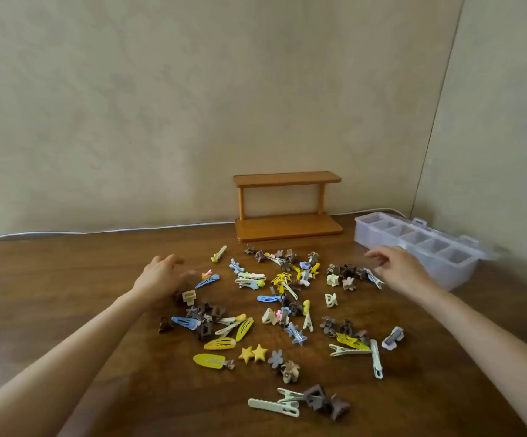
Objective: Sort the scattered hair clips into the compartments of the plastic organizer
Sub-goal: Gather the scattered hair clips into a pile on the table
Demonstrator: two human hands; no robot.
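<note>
Several hair clips in yellow, blue, cream and brown lie scattered over the middle of the dark wooden table; a yellow snap clip (220, 343) and two yellow stars (253, 353) lie near the front. A clear plastic organizer (419, 247) with several empty compartments stands at the back right. My left hand (161, 275) hovers over the left side of the pile, fingers spread, holding nothing. Just in front of the organizer, my right hand (397, 269) hovers beside a blue-grey clip (374, 278), fingers apart and empty.
A small two-tier wooden shelf (287, 206) stands against the wall behind the clips. A white cable (114, 230) runs along the table's back edge. The organizer's open lid (473, 244) lies behind it near the corner wall.
</note>
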